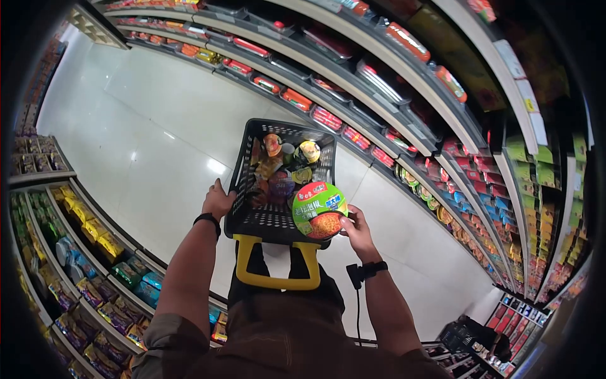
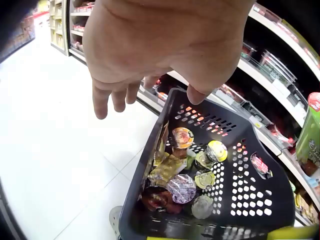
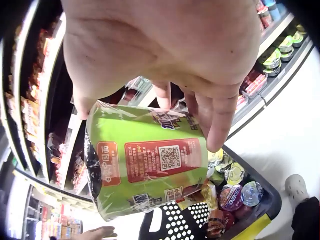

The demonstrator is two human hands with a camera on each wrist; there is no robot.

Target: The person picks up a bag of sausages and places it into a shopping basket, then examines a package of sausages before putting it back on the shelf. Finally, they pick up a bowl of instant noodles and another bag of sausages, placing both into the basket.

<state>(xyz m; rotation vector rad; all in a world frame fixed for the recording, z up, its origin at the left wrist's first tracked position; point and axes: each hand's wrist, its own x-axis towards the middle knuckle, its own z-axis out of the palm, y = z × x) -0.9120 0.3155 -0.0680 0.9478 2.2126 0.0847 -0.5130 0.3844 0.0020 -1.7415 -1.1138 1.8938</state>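
My right hand (image 1: 360, 232) grips a green instant noodle bowl (image 1: 320, 208), lid facing up towards me, above the near right part of a black shopping basket (image 1: 265, 232). In the right wrist view the bowl's green side (image 3: 112, 130) shows a red panel with a QR code, thumb and fingers around it. My left hand (image 1: 218, 199) is at the basket's left side, fingers loosely extended, with nothing in its grasp. Inside the basket lie an orange-topped cup (image 2: 183, 137), a yellow-topped cup (image 2: 217, 150), a purple-topped package (image 2: 181, 188) and several other packages.
The basket's yellow handle (image 1: 278, 282) is on my side. Shelves of packaged goods (image 1: 297, 98) curve along the right, and more shelves with snack bags (image 1: 95, 228) stand at the left. Pale floor tiles (image 1: 158, 132) lie between them. A dark bag-like shape (image 1: 470, 335) is at the lower right.
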